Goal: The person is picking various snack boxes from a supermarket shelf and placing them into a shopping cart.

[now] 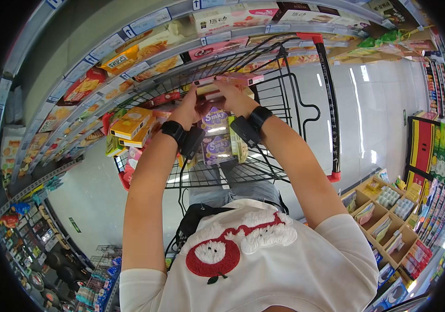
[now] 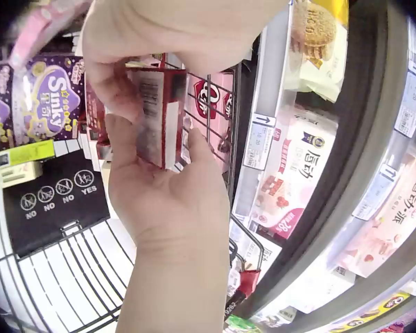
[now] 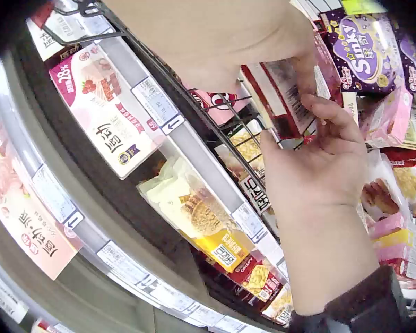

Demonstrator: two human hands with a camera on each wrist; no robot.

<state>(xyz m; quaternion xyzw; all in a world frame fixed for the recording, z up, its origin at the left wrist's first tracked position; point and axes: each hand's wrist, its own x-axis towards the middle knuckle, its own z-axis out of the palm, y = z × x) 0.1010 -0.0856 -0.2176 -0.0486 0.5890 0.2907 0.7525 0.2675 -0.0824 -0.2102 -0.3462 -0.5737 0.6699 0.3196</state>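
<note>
Over the shopping cart (image 1: pixel 279 99), both hands hold a small red-and-white box (image 2: pixel 168 104). A barcode shows on one side of it in the left wrist view. My left hand (image 1: pixel 187 110) grips one end, its thumb and fingers on opposite sides in the right wrist view. At the other end, my right hand (image 1: pixel 237 100) holds the box between thumb and fingers, seen from below in the left wrist view. Two purple Sinky boxes (image 1: pixel 215 120) lie in the cart just below the hands. Yellow boxes (image 1: pixel 131 123) are stacked at the cart's left end.
Shelves (image 1: pixel 144 23) of boxed snacks run along the front, close beyond the cart's wire side. The cart's handle (image 1: pixel 329 104) is on the right. A wooden display bin (image 1: pixel 388 223) with packets stands at the lower right. Grey tiled floor (image 1: pixel 97 197) shows around the cart.
</note>
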